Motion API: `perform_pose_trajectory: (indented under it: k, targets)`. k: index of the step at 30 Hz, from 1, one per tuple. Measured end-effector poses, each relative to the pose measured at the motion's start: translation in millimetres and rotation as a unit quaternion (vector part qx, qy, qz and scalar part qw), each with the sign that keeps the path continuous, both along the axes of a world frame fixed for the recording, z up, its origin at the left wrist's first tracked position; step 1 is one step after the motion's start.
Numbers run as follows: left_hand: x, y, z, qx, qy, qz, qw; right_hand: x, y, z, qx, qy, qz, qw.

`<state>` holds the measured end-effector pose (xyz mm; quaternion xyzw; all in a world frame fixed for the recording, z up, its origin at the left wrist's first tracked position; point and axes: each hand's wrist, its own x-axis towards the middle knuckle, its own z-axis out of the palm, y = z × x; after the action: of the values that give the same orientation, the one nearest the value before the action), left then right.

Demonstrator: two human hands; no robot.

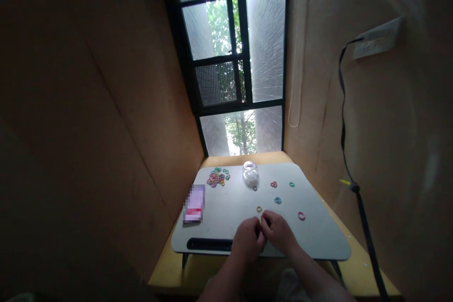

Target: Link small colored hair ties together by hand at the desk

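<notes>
My left hand (249, 237) and my right hand (278, 230) meet above the front part of the white lap table (226, 207). Both have their fingers closed, the fingertips pinched together. A small yellow bit, which looks like a hair tie (261, 221), shows between them; most of it is hidden. Just beyond the fingers lies a yellow hair tie (259, 209). Farther right are a blue bunch of hair ties (278, 200), a pink hair tie (301, 216), a red cluster (273, 184) and a green hair tie (292, 184). A dark one (255, 188) lies near the clear jar.
A mixed pile of hair ties (217, 177) lies at the back left. The clear jar (250, 174) stands at the back middle. A phone-like purple slab (194, 204), blurred out, lies at the left edge, near a black slot (208, 244). A black cable (343, 104) hangs at the right wall.
</notes>
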<state>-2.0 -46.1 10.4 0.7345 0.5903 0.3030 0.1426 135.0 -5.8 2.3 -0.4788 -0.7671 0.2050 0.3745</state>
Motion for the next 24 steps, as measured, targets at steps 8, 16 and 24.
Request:
perform_pose_trajectory:
  k: [8,16,24]
  targets:
    - [-0.3,0.7,0.1,0.006,0.000,-0.001,1.000,0.1,-0.6,1.9,0.000,-0.004,0.001,1.000]
    - [0.3,1.1,0.3,0.001,0.008,0.002,1.000,0.3,0.4,0.3,0.000,0.004,-0.001,1.000]
    - [1.4,0.7,2.6,-0.003,0.009,0.002,1.000,0.9,0.2,1.0,0.002,0.001,0.000,1.000]
